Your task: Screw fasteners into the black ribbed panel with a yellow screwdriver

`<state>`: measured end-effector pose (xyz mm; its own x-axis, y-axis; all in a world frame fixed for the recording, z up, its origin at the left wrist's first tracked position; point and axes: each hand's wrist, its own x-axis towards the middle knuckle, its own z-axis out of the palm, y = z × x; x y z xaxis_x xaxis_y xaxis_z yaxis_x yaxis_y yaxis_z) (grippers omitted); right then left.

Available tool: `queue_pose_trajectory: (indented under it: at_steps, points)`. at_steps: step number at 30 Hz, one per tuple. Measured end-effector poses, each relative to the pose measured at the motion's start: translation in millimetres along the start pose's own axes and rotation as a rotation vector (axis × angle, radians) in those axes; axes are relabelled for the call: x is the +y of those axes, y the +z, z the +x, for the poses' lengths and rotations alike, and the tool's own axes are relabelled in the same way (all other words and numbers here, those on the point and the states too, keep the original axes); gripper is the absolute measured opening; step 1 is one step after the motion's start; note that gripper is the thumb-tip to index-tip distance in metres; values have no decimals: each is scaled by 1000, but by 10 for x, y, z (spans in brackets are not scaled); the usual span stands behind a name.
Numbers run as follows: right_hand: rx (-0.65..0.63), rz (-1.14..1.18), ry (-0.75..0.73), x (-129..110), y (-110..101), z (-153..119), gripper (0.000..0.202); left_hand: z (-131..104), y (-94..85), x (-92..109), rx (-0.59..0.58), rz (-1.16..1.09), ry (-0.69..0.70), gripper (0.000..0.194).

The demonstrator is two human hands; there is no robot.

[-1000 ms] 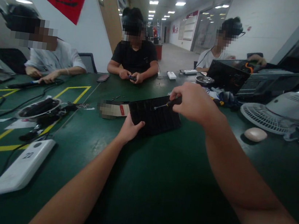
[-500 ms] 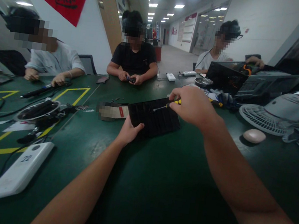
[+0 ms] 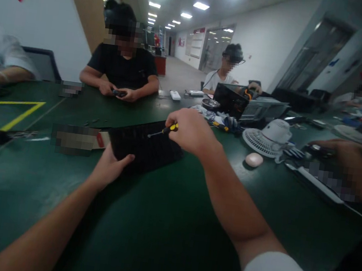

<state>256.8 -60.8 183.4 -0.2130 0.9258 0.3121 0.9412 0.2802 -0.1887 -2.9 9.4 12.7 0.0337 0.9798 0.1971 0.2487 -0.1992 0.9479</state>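
My left hand (image 3: 112,162) grips the near left corner of a flat black panel (image 3: 145,153), its thumb lying on top. The panel is tilted up toward me, and its details are too dark to make out. In my right hand (image 3: 188,130) is a screwdriver (image 3: 170,129) with a yellow and black handle and a thin metal shaft. Its tip points left and down, over the panel's upper part; whether it touches the surface I cannot tell. Left of the panel lies a beige box (image 3: 75,139) with a red patch, partly blurred.
On the right are a white fan (image 3: 267,138), a pale pink mouse (image 3: 254,159) and an open metal computer case (image 3: 261,108). Gloves and a metal bowl (image 3: 211,104) lie near the case. Co-workers sit around the green table (image 3: 156,221); one person's hands (image 3: 354,162) show at right.
My view has turned to the right, so everything sits further left in the picture. Both hands keep their hold, and more of the screwdriver's handle shows. A person's hands at the right have come into view.
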Motion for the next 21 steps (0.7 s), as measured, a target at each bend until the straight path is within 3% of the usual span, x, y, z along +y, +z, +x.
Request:
queue_pose_trajectory:
  at_steps: [7, 14, 21]
  points:
    - [29, -61, 55, -57, 24, 4, 21, 59, -44, -61, -3, 61, -6, 76]
    - [42, -2, -19, -75, -10, -23, 15, -7, 13, 9, 37, 1, 33, 65]
    - [185, 28, -35, 56, -96, -58, 7, -29, 28, -111, -3, -15, 72, 65]
